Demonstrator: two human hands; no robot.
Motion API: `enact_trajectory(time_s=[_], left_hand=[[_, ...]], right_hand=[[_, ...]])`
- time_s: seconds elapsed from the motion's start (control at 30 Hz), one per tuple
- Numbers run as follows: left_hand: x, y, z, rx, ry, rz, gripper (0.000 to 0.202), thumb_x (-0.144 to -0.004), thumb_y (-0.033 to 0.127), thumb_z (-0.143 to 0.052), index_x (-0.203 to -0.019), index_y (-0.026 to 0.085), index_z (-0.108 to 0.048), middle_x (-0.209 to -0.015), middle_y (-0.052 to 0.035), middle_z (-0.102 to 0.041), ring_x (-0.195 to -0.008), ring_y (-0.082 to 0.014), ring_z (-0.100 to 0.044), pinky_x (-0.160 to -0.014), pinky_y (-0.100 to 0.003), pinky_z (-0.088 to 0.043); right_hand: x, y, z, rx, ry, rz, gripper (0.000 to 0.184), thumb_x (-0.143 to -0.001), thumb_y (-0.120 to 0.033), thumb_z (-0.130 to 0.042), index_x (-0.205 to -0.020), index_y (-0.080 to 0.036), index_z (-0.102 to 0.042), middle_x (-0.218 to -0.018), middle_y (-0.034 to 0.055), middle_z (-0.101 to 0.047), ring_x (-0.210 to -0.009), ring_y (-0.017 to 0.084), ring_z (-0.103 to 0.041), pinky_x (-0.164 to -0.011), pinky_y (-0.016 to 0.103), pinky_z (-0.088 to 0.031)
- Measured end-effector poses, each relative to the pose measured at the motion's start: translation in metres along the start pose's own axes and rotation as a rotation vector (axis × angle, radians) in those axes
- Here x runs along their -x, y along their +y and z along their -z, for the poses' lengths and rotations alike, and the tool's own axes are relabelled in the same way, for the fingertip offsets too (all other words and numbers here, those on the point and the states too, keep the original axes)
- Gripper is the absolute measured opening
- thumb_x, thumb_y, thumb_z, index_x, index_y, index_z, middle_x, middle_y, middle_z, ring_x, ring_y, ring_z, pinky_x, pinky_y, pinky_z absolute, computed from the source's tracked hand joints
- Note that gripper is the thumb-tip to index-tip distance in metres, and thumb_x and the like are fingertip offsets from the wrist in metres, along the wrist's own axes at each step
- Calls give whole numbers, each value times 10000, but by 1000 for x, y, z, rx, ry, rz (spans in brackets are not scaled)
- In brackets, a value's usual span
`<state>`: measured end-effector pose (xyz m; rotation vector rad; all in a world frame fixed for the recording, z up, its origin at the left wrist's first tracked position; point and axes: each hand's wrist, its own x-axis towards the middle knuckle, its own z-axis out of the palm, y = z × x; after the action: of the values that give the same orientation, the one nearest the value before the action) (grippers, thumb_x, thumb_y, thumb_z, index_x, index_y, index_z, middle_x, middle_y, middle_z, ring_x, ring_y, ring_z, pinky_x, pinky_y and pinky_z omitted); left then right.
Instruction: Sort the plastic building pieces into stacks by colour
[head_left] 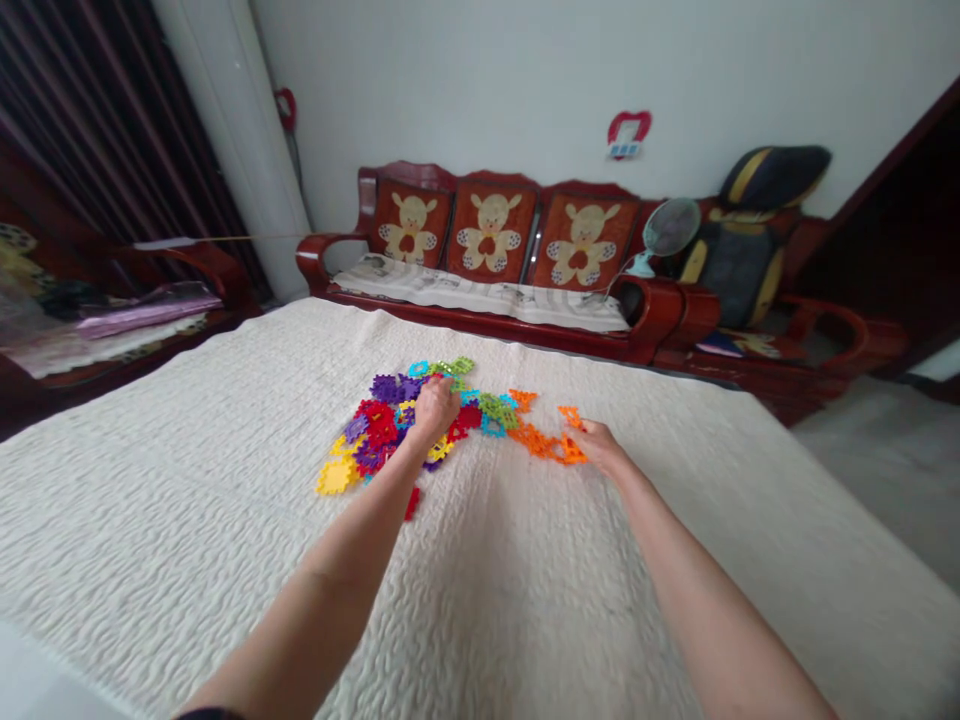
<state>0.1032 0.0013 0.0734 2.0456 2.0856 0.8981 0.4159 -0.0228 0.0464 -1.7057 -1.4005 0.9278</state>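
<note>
A heap of flat plastic interlocking pieces (pixel 390 420) in purple, red, yellow, green, blue and orange lies on a cream quilted cover (pixel 225 520). My left hand (pixel 435 405) rests on the middle of the heap with its fingers curled, closed on a piece I cannot make out. My right hand (pixel 596 445) lies at the right end of the heap, fingers pinched on joined orange pieces (pixel 551 445).
A dark red wooden sofa (pixel 495 250) with bear-print cushions stands beyond the cover. A small fan (pixel 664 235) and a padded seat (pixel 742 230) are at its right end. Another wooden seat (pixel 112 320) with bags is on the left.
</note>
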Motion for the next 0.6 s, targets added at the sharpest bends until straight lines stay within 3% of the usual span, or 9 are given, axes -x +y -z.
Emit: enact_trajectory(time_s=[0.13,0.27,0.4,0.6], left_hand=[[19,-10,5,31,97,-106,321,-904,170,-483,-1164,153,-671,-1161,-120,-694,-1107,-228,-624,-1020,-332,-457],[49,2,-12,110,10,-301,310,-903,127,-444,-1094,157,-686,-1106,-98,-703,-1038,-197,-638,-975,-321,-491],[62,15,-31,95,-68,-386,285,-869,91,-463,-1026,145,-695,-1048,-117,-695,-1029,-199,-637,-972,-330,-496],[48,44,-52,2,-122,-438,350,-917,222,-514,-1253,207,-613,-1342,-132,-561,-1276,-266,-483,-1066,-443,-425]], right_hand=[[11,4,-1,142,47,31,333,-712,-360,-703,-989,-179,-663,-916,67,-712,-840,213,-676,-713,303,-533],[27,22,-12,305,173,147,480,-706,-346,-646,-1147,-158,-621,-1185,153,-656,-1095,255,-627,-951,395,-494],[45,54,-26,358,388,386,489,-753,-436,-568,-1156,-160,-597,-1252,191,-597,-1206,298,-540,-1045,473,-423],[50,74,-38,426,509,489,426,-823,-433,-492,-1136,-158,-580,-1224,195,-586,-1177,314,-528,-1038,491,-416]])
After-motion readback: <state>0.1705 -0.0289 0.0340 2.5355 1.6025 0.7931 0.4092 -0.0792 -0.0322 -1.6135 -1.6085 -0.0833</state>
